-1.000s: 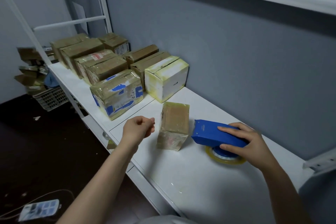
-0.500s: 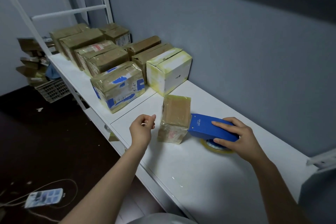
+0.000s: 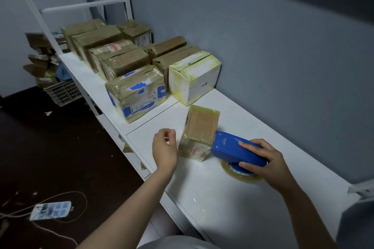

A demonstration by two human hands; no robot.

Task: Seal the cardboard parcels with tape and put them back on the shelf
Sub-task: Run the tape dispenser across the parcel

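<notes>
On the white shelf board against the grey wall, a small brown cardboard parcel wrapped in yellowish clear tape stands between the person's two hands. It sits apart from the other boxes, a little nearer the camera than they are.

The right hand grips a blue plastic tape dispenser, fingers over its top and thumb on its near side. The dispenser's front end touches the parcel's right side, low down. Under the dispenser's rear, a roll of clear tape lies flat on the board.

The left hand hovers just left of the parcel, fingers loosely curled and holding nothing. It is blurred, and a narrow gap shows between it and the box.

Further back on the shelf, a taped parcel with blue and white labels sits beside a white box edged in yellowish tape. More taped brown parcels stand in rows behind them. Beyond the shelf's far end, a pale plastic crate stands on the dark floor. Nearer, a small flat device with a cable lies on the floor.
</notes>
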